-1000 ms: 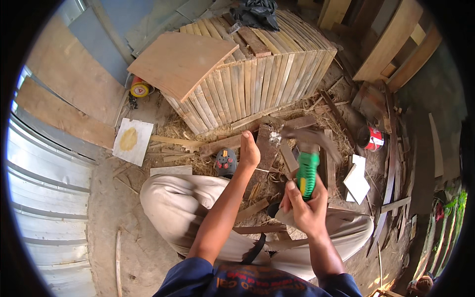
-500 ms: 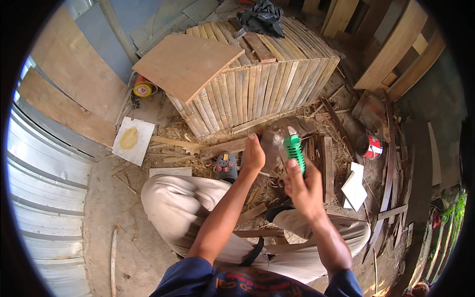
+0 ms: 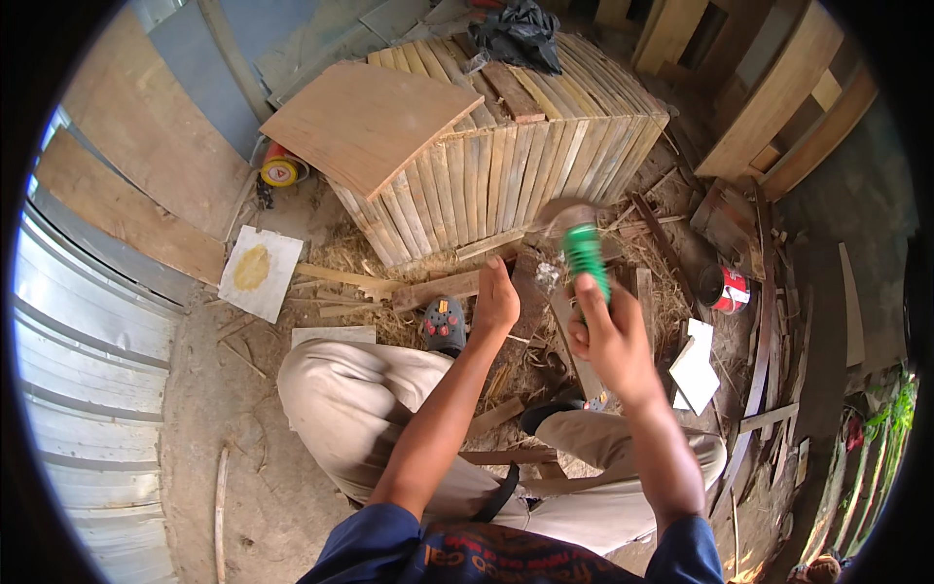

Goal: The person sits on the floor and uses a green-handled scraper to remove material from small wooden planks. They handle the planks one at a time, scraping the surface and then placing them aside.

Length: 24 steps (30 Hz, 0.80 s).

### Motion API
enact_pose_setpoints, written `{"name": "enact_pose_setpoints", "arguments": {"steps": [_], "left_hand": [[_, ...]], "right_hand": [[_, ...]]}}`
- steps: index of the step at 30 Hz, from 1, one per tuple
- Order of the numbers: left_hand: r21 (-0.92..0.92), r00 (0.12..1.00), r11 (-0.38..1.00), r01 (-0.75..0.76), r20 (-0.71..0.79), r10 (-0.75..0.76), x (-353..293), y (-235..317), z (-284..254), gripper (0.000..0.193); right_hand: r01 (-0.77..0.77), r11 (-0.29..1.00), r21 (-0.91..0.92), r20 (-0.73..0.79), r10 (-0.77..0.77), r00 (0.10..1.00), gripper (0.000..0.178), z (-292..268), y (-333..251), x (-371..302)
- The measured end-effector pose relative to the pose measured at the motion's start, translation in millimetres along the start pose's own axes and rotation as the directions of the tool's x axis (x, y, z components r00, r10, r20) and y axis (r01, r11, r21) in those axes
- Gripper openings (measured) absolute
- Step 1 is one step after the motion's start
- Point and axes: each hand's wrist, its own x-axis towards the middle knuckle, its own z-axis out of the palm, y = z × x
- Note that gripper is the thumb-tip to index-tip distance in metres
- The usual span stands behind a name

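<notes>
My right hand [image 3: 613, 341] is closed around the green handle [image 3: 586, 258] of a hand tool, raised over the work area between my feet. Its dark, curved metal end [image 3: 569, 216] is smeared by motion, so I cannot tell its exact kind. My left hand [image 3: 497, 300] is at the left edge of a dark piece of wood [image 3: 526, 292], with fingers pressed together and pointing away from me. Its palm side is hidden, and so is whatever it grips. A small whitish patch [image 3: 548, 274] shows between that wood and the tool.
A slatted wooden structure [image 3: 506, 185] stands ahead, bearing a brown panel [image 3: 375, 127] and a black plastic bag [image 3: 516, 37]. A red can [image 3: 725, 289] and white board pieces [image 3: 694, 370] lie right. My sandalled foot [image 3: 445, 326] is close to my left hand. Wood scraps litter the ground.
My right hand has shifted slightly right and toward me, and the tool's handle and metal end have swung up and away. My left hand has barely moved.
</notes>
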Motion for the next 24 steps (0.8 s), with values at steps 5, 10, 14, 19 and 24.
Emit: {"name": "enact_pose_setpoints", "arguments": {"steps": [5,10,14,19,24], "left_hand": [[-0.043,0.996,0.997,-0.064,-0.061,0.061,-2,-4,7,0.061],[-0.129,0.996,0.988,-0.079,-0.062,0.071,-1,-2,10,0.06],[-0.068,0.998,0.997,-0.048,-0.044,0.045,1,3,5,0.06],[-0.012,0.994,0.999,0.038,-0.104,-0.039,10,-2,-10,0.061],[-0.063,0.997,0.997,-0.054,-0.061,0.05,5,-3,-5,0.06]], "right_hand": [[0.428,0.903,-0.029,-0.132,-0.428,0.894,0.049,-48,-42,-9],[0.71,0.645,0.283,-0.291,-0.647,0.704,0.06,-48,-70,-23],[0.305,0.943,-0.135,-0.126,-0.322,0.938,0.05,-9,-25,-9],[0.318,0.948,0.027,-0.132,-0.312,0.941,0.05,-46,-37,-11],[0.712,0.607,0.353,-0.13,-0.722,0.68,0.047,-56,-72,-19]]}}
